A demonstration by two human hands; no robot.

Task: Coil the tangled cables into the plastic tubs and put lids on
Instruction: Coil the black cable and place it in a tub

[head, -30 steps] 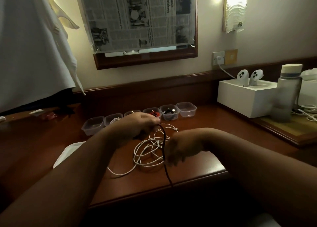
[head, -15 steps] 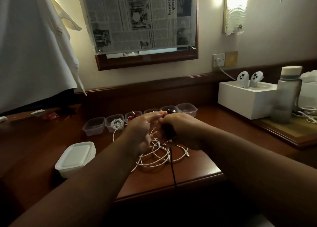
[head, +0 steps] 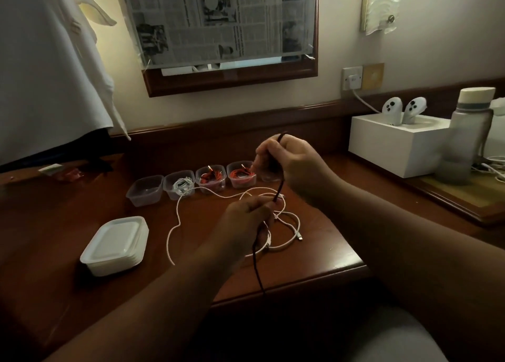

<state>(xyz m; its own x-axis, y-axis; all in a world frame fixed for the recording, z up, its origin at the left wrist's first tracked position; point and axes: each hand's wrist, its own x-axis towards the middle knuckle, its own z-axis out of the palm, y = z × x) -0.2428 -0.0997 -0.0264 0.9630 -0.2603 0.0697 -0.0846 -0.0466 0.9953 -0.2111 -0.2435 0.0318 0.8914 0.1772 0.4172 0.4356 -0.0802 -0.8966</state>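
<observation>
lying loose: white cable [head: 284, 197]; lid stack [head: 116, 245] left

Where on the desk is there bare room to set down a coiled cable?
Bare wood lies between the stack of lids and the row of tubs, and left of the empty tub. Around the white cable, under both hands, it is crowded.

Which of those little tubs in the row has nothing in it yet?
The leftmost tub, nearest the stack of lids. It looks bare inside, while its neighbours hold a white cable and red cables.
</observation>
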